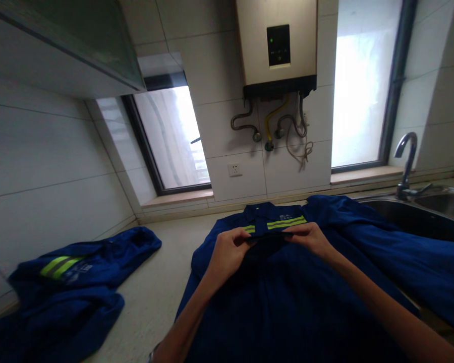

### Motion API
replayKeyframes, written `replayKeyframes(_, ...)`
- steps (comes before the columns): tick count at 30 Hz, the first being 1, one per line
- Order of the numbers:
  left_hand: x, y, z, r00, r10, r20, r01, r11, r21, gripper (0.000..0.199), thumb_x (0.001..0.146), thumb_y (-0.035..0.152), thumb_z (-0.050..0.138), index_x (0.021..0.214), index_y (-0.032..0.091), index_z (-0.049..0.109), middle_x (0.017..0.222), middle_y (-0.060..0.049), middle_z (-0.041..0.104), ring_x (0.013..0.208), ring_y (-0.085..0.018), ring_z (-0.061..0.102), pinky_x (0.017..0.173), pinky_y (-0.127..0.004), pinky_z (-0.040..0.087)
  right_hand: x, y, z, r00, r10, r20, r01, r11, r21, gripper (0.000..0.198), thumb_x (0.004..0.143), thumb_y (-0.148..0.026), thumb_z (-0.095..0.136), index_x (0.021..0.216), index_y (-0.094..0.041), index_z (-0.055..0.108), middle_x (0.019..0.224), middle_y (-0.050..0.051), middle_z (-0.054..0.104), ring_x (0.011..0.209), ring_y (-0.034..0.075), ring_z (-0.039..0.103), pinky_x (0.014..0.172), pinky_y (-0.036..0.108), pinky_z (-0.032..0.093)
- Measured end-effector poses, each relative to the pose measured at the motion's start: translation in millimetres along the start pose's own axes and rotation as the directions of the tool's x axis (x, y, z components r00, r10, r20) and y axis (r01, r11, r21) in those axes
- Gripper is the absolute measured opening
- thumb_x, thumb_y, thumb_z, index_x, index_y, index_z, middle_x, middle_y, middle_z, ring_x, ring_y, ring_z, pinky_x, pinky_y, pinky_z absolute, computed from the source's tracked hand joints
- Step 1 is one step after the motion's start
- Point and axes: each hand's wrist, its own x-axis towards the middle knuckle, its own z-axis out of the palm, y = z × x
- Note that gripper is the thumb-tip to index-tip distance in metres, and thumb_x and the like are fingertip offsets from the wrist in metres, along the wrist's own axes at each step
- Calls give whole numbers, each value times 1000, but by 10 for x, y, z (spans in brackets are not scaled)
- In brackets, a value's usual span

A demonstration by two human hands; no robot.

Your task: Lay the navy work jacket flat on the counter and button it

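Note:
A dark blue garment hangs toward me, its top edge raised between my two hands. My left hand pinches that edge between thumb and fingers on the left. On the right, my right hand grips the same edge. Just behind lies a blue work jacket, its collar toward the wall, with yellow-green and grey reflective strips and small white print on the chest. Whether the held cloth is trousers or part of the jacket, I cannot tell.
More blue clothing with a reflective strip lies bunched on the pale counter at left. Blue cloth spreads right, beside the sink and its tap. A water heater with pipes hangs above.

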Motion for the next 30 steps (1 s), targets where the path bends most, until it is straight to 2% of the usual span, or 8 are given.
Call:
replayKeyframes(7,36,-2,-127,988,10,156,5,995,-100,9,68,23,64,70,14,64,69,-1,65,66,-14,60,63,-24,45,-51,1,-2,993,95,67,-101,990,100,22,63,-29,77,82,-17,75,79,5,73,73,19,65,72,32,52)
replayKeyframes(13,-28,137,-53,979,100,177,-111,992,58,39,70,36,67,106,18,66,94,-4,69,83,-17,62,77,-27,46,-40,-98,31,989,119,93,-127,989,82,25,62,-30,77,83,-18,75,80,6,73,75,22,67,76,37,52)
replayKeyframes(17,88,243,2,934,147,326,-216,958,186,25,79,35,56,87,18,73,81,-2,70,73,-15,62,67,-24,43,4,-184,109,988,101,117,-102,995,9,28,62,-34,76,84,-17,75,83,6,73,80,24,67,81,41,52)
replayKeyframes(20,361,212,-143,910,70,408,-189,947,260,22,77,32,57,79,17,73,72,0,70,66,-14,61,59,-22,41,21,-225,107,987,102,124,-106,994,20,37,64,-36,75,95,-16,73,92,7,72,90,25,66,89,42,49)
replayKeyframes(23,727,38,-657,959,-62,275,-47,927,373,23,72,34,62,78,15,73,69,-1,69,65,-15,60,57,-22,41,-16,-233,-62,985,127,118,-132,990,42,47,66,-38,73,107,-15,67,103,8,69,100,26,63,97,44,44)
replayKeyframes(26,1017,-273,-1572,984,-166,-63,177,893,413,36,70,40,66,88,9,70,68,-1,68,64,-13,57,58,-20,41,-126,-170,-420,983,185,19,-184,982,-44,48,68,-43,71,106,-13,68,103,10,69,102,28,61,100,47,41)
replayKeyframes(28,1095,-535,-2290,945,-196,-263,290,872,394,51,69,45,67,103,7,64,66,3,66,65,-11,55,60,-19,40,-235,-75,-709,970,240,-46,-244,963,-112,47,69,-45,69,104,-14,69,100,10,70,101,29,62,99,47,42)
replayKeyframes(30,1066,-813,-2975,856,-228,-465,426,819,383,61,66,47,70,110,5,60,59,7,61,66,-10,53,62,-16,38,-362,55,-988,952,293,-85,-303,940,-156,46,71,-45,66,106,-15,68,99,9,70,100,29,63,97,45,44)
